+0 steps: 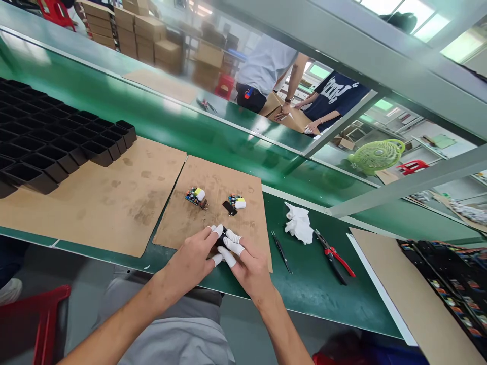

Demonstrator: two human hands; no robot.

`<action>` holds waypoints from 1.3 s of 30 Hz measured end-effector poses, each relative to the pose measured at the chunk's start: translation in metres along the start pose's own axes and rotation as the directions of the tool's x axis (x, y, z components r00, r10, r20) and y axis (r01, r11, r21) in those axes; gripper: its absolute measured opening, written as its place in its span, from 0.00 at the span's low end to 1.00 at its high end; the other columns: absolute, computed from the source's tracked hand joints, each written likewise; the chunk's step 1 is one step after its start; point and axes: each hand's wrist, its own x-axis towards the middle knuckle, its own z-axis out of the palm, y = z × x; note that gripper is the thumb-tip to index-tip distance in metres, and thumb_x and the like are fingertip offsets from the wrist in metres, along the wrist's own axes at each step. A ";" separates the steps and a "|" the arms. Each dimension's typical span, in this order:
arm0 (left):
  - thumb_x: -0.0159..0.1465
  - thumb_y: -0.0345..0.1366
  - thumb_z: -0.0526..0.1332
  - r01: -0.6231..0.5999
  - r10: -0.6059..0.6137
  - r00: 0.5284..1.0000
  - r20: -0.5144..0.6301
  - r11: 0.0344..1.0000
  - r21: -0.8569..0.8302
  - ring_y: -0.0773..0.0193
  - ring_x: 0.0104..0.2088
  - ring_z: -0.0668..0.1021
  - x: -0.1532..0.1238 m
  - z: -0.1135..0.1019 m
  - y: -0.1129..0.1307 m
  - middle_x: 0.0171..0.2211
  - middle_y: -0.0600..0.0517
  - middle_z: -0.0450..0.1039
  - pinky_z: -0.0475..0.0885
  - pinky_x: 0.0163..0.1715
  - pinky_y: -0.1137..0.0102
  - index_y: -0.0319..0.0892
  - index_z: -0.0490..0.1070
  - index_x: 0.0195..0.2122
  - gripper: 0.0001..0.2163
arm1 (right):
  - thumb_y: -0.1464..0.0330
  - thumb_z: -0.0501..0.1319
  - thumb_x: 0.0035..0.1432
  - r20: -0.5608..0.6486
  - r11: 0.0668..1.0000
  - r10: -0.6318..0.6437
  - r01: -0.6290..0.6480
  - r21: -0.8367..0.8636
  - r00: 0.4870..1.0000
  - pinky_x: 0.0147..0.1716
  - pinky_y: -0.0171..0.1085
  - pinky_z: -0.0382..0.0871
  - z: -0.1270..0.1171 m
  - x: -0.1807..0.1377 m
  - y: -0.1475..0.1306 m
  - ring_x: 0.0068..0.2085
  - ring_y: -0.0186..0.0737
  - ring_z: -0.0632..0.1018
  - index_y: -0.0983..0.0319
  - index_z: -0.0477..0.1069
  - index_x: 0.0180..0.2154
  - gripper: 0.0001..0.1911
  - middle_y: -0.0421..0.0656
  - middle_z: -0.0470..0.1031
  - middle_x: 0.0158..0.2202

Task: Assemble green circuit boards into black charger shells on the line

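Note:
White finger cots cover the fingertips of both my hands. My left hand [198, 252] and my right hand [249, 261] meet over the cardboard's front edge, closed together on a small black part [221, 242]. Most of that part is hidden by my fingers, so its exact kind does not show. Just beyond them on the cardboard sheet [213, 175] lie two small circuit boards with colourful components: one circuit board [196, 195] on the left, and another circuit board [237, 201] on the right with a black piece [230, 208] against it.
Black tweezers [281, 252], a crumpled white cloth [299, 223] and red-and-black pliers [335, 257] lie to the right. Rows of black open boxes [57, 132] fill the left. A board bearing black assemblies [449, 284] stands far right. Two people handle a carton [291, 116] beyond the metal frame.

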 end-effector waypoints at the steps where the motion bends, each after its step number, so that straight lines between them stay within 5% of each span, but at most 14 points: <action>1: 0.64 0.22 0.61 -0.006 0.006 1.000 0.010 1.000 -0.001 0.51 0.44 0.85 0.000 -0.001 -0.001 0.47 0.47 0.79 0.81 0.45 0.60 0.47 0.72 0.56 0.20 | 0.69 0.77 0.65 0.004 1.000 -0.002 0.002 -0.007 1.000 0.57 0.51 0.88 0.000 0.000 -0.001 0.54 0.52 0.90 0.49 0.88 0.54 0.18 0.46 0.90 0.53; 9: 0.61 0.19 0.58 -0.038 0.038 0.998 0.043 0.999 0.005 0.48 0.52 0.83 -0.001 0.000 -0.008 0.52 0.45 0.79 0.81 0.53 0.56 0.46 0.70 0.63 0.29 | 0.71 0.73 0.68 -0.006 0.991 -0.064 0.063 -0.117 0.998 0.59 0.49 0.87 0.003 -0.004 -0.007 0.57 0.52 0.89 0.48 0.84 0.61 0.22 0.47 0.88 0.56; 20: 0.61 0.19 0.55 -0.035 0.037 0.997 0.061 0.999 -0.027 0.49 0.47 0.82 -0.002 -0.004 -0.008 0.47 0.45 0.79 0.81 0.49 0.58 0.44 0.74 0.51 0.21 | 0.73 0.67 0.75 0.026 0.934 -0.223 0.221 -0.281 0.974 0.58 0.47 0.87 0.009 -0.006 -0.001 0.59 0.52 0.88 0.51 0.79 0.68 0.24 0.53 0.85 0.59; 24: 0.62 0.21 0.56 -0.037 0.040 0.998 0.050 0.998 -0.055 0.49 0.51 0.84 -0.004 -0.004 -0.009 0.50 0.44 0.81 0.83 0.53 0.56 0.44 0.74 0.58 0.24 | 0.76 0.64 0.75 0.068 0.891 -0.313 0.318 -0.325 0.947 0.57 0.46 0.88 0.007 -0.006 0.003 0.58 0.53 0.89 0.51 0.75 0.71 0.28 0.52 0.87 0.57; 29: 0.72 0.35 0.60 0.062 -0.076 0.994 -0.075 0.982 -0.180 0.49 0.64 0.83 -0.019 -0.017 -0.021 0.65 0.42 0.80 0.80 0.66 0.52 0.45 0.65 0.73 0.28 | 0.78 0.65 0.74 0.038 0.858 -0.358 0.345 -0.380 0.933 0.58 0.47 0.88 -0.001 -0.004 -0.006 0.56 0.53 0.90 0.50 0.71 0.74 0.33 0.51 0.88 0.55; 34: 0.72 0.41 0.62 0.194 -0.249 0.948 -0.198 0.946 -0.260 0.49 0.59 0.87 -0.030 -0.033 -0.036 0.60 0.42 0.84 0.82 0.64 0.49 0.44 0.72 0.67 0.23 | 0.78 0.65 0.74 -0.025 0.870 -0.326 0.289 -0.400 0.945 0.60 0.46 0.87 0.011 -0.006 -0.009 0.57 0.53 0.89 0.53 0.72 0.73 0.31 0.52 0.88 0.55; 39: 0.72 0.42 0.63 0.184 -0.239 0.946 -0.217 0.951 -0.247 0.49 0.57 0.87 -0.029 -0.032 -0.034 0.58 0.42 0.85 0.83 0.63 0.49 0.44 0.74 0.64 0.21 | 0.76 0.66 0.74 -0.043 0.890 -0.296 0.259 -0.375 0.954 0.54 0.43 0.89 0.019 -0.004 -0.009 0.53 0.50 0.91 0.53 0.79 0.67 0.25 0.50 0.89 0.51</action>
